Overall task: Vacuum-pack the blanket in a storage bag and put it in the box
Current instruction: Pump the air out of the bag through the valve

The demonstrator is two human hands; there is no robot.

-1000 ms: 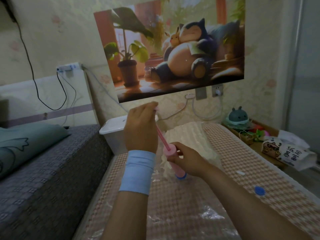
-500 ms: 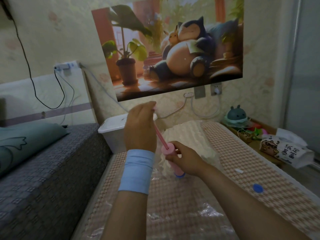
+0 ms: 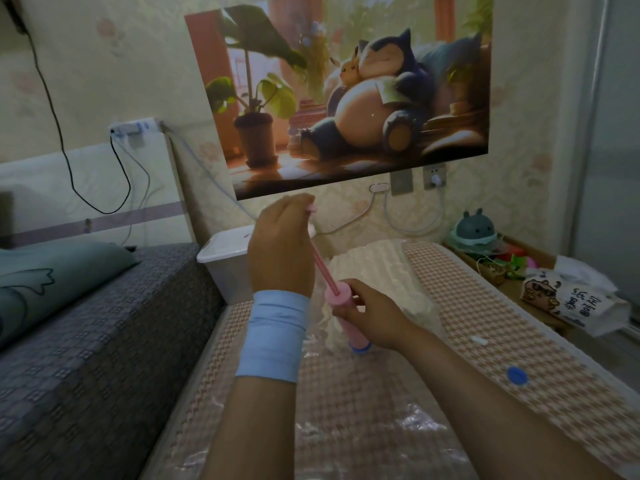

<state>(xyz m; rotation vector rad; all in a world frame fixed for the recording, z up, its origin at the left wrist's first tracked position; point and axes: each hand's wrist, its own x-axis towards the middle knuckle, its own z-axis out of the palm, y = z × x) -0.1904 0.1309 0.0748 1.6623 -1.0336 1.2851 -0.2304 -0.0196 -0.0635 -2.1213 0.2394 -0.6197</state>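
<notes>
A pink hand pump [image 3: 341,299] stands tilted on the clear storage bag [image 3: 346,441], its blue base on the bag. My right hand [image 3: 370,315] grips the pump's barrel. My left hand [image 3: 280,251], with a blue wristband, holds the handle at the top of the drawn-out pink rod. The cream blanket [image 3: 377,271] lies inside the bag beyond the pump. A white lidded box [image 3: 225,254] stands behind, at the head of the checked mattress [image 3: 485,323].
A loose blue cap [image 3: 517,375] and a small white clip [image 3: 479,340] lie on the mattress to the right. A grey bed [image 3: 86,341] with a teal pillow is on the left. A cluttered bedside shelf [image 3: 512,261] stands at the right.
My left hand has kept the pump rod drawn up, with only a slight shift; the view moved a little. My right hand stays on the barrel.
</notes>
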